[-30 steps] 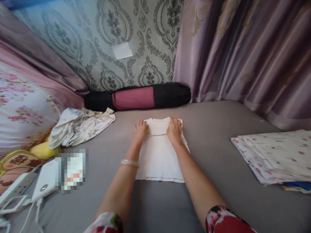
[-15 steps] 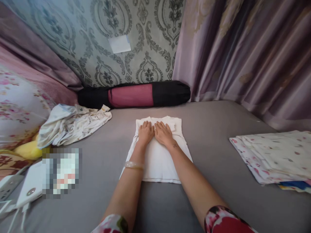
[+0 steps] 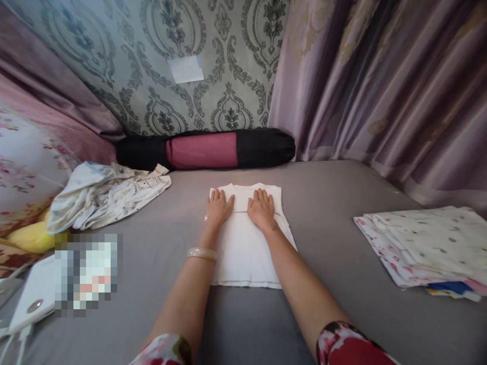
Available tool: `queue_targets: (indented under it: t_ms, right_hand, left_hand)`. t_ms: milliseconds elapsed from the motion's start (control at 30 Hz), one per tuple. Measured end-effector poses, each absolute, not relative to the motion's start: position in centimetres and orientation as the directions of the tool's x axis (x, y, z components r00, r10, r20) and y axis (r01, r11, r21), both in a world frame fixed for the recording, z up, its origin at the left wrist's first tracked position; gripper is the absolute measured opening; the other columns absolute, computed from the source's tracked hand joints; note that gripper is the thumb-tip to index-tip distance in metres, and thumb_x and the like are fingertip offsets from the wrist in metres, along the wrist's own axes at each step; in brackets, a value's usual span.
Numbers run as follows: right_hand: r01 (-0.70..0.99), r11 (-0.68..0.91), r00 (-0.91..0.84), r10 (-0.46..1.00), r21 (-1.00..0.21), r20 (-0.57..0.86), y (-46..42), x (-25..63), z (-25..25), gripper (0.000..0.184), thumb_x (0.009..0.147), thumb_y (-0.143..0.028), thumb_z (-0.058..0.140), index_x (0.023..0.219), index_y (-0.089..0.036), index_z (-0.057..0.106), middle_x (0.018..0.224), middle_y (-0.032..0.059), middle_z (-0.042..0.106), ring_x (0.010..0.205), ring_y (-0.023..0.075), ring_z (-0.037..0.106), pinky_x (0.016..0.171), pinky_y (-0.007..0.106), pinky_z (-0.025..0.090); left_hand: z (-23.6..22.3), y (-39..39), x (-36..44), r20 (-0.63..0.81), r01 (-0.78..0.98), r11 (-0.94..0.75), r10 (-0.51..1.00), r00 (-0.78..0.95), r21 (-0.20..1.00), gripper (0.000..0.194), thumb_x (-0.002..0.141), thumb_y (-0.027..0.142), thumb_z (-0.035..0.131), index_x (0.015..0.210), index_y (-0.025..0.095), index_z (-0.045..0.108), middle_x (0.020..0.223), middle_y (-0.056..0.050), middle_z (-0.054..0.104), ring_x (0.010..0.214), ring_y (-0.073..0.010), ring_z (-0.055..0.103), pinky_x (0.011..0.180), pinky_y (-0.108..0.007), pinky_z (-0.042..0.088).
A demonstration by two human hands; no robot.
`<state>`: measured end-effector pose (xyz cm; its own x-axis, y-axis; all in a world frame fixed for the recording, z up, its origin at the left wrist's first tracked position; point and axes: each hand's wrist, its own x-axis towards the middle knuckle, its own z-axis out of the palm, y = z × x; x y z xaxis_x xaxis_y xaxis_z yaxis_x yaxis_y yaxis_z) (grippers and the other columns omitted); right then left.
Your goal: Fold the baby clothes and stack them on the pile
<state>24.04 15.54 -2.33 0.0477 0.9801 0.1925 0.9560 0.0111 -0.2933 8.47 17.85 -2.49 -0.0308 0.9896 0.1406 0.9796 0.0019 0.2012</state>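
Observation:
A small white shirt (image 3: 247,248) lies flat on the grey bed sheet (image 3: 319,233), its neckline at the far end and its sleeves folded in across the upper part. My left hand (image 3: 219,207) rests palm down on the shirt's upper left corner, fingers stretched out and thumb apart. On the upper right part of the shirt lies my right hand (image 3: 261,209), also flat with its fingers extended. Between the two hands a strip of the folded white cloth shows. Neither hand grips anything.
A black and pink rolled bag (image 3: 201,150) lies along the wall. Crumpled printed clothing (image 3: 114,195) is at left, near a yellow plush item (image 3: 28,237) and a white device with cables (image 3: 36,294). Folded printed cloths (image 3: 429,246) are stacked at right.
My hands have slid apart from the middle of the shirt, the left one outward to the left and the right one slightly to the right. The view has shifted slightly.

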Motion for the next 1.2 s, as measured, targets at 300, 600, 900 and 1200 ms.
queue_targets:
  t_ms: [300,600,900,1200]
  right_hand:
    - [0.953,-0.105,0.162,0.969,-0.285,0.187,15.9,25.8,-2.5,0.051,0.099,-0.031,0.029,0.143,-0.011,0.046,0.153,0.0168,0.035,0.143,0.0314,0.025,0.114,0.053,0.012]
    - [0.952,-0.114,0.169,0.97,-0.285,0.175,15.6,25.3,-2.2,0.051,0.099,-0.031,0.027,0.144,-0.012,0.043,0.155,0.0166,0.032,0.143,0.0314,0.022,0.114,0.054,0.013]
    - [0.87,-0.013,0.056,0.996,-0.494,0.072,16.0,32.1,0.6,0.042,0.095,-0.029,0.041,0.132,-0.014,0.055,0.134,0.0122,0.058,0.122,0.0176,0.053,0.1,0.026,0.038]
    - [0.849,-0.096,0.054,0.994,-0.519,-0.095,12.5,36.3,-0.8,0.021,0.081,-0.032,0.063,0.092,-0.015,0.071,0.086,0.0041,0.072,0.073,0.0131,0.062,0.061,0.019,0.041]
  left_hand:
    - [-3.3,18.7,3.7,0.094,0.937,-0.292,0.956,0.278,0.194,0.06,0.099,0.046,0.022,0.146,0.012,0.036,0.156,-0.016,0.031,0.146,-0.0248,0.023,0.117,-0.041,0.022]
    - [-2.7,18.0,4.1,0.131,0.941,-0.29,0.954,0.27,0.173,0.057,0.099,0.046,0.024,0.142,0.012,0.04,0.154,-0.017,0.034,0.145,-0.0269,0.025,0.116,-0.042,0.023]
    - [-1.2,15.2,2.0,0.157,0.911,0.117,0.969,-0.193,0.396,0.048,0.094,0.043,0.037,0.116,0.007,0.06,0.119,-0.02,0.062,0.115,-0.027,0.057,0.097,-0.034,0.043]
    - [-0.4,12.3,-0.4,-0.073,0.743,0.173,0.983,-0.166,0.646,0.031,0.077,0.048,0.061,0.071,0.018,0.065,0.06,-0.001,0.057,0.063,-0.0152,0.054,0.052,-0.022,0.035]
